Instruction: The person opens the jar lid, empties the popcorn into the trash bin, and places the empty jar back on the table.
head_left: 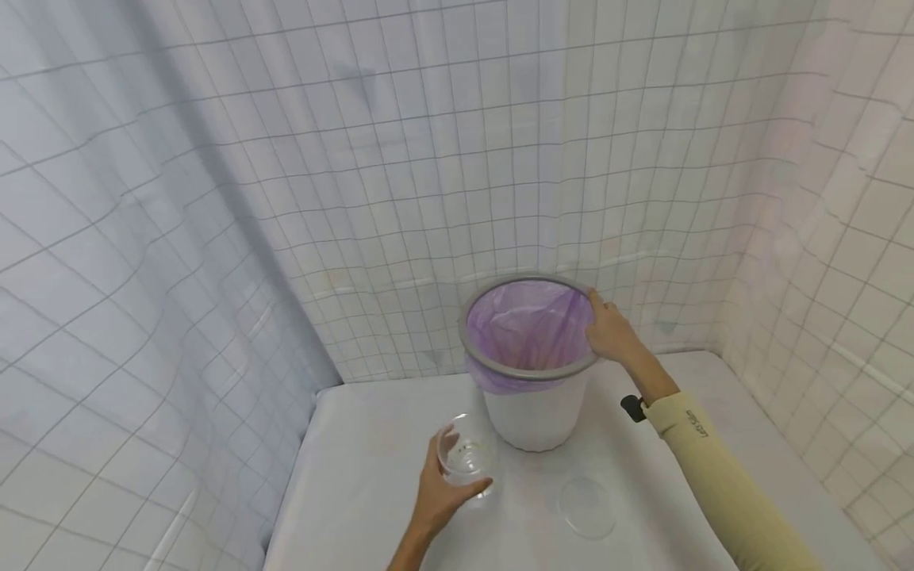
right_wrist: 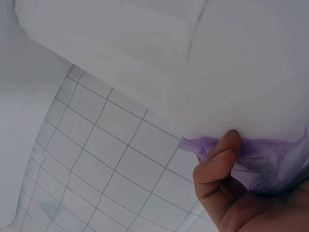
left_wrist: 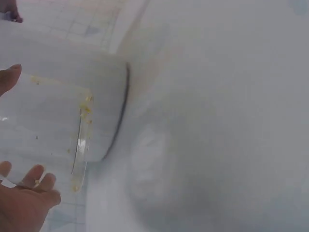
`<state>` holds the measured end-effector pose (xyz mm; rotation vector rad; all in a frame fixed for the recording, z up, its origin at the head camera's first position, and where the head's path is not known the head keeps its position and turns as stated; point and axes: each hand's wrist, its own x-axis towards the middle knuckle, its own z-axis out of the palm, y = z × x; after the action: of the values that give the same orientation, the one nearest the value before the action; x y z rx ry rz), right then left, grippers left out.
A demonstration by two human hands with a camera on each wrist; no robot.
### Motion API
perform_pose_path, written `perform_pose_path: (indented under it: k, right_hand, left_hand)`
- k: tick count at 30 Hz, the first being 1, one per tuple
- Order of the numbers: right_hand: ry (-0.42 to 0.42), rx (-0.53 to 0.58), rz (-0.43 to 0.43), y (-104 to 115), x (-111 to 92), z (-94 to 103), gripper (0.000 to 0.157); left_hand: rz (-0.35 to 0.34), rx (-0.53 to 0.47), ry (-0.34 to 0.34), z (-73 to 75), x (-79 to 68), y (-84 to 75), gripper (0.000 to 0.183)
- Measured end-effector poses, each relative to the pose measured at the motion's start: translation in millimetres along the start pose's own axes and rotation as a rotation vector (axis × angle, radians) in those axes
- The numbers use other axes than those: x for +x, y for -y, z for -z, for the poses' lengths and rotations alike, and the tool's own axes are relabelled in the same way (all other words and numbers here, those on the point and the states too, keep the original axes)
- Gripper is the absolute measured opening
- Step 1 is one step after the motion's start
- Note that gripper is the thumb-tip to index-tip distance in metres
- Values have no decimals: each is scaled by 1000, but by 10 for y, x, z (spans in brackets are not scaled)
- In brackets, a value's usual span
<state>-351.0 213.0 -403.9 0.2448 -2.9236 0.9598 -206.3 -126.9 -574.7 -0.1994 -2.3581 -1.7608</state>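
In the head view my left hand (head_left: 437, 493) holds a clear round plastic container (head_left: 467, 454), its thumb on the near side and fingers round the far left side. Small yellowish bits cling near the edge of the container (left_wrist: 83, 113) in the left wrist view. The container is just left of a white trash can (head_left: 537, 416) with a grey rim, lined with a purple bag (head_left: 524, 323). At the can's right side my right hand (head_left: 612, 331) grips the rim; its curled fingers (right_wrist: 212, 169) press the folded purple liner in the right wrist view.
A clear round lid (head_left: 587, 507) lies flat on the white table (head_left: 371, 476), in front of the can. White curtains with a dark grid (head_left: 443, 174) hang behind the table and along both sides.
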Motion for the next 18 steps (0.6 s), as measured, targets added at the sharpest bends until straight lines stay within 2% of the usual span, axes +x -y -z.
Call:
perform_pose_path:
  k: [3,7,12,18]
  right_hand:
    - [1,6,-1,-1,-10,1,76]
    - [6,13,1,9,-14,10,76]
    - [16,16,1,17,-18,16,76]
    - [20,17,-4,15,-15,18,77]
  left_hand:
    - [41,14,56,-277,-139,167,109]
    - [62,35,98,-510,-251,307,110]
    - [63,24,136,-648,-336,400,111]
    - [76,8,164,-724,-389,429,113]
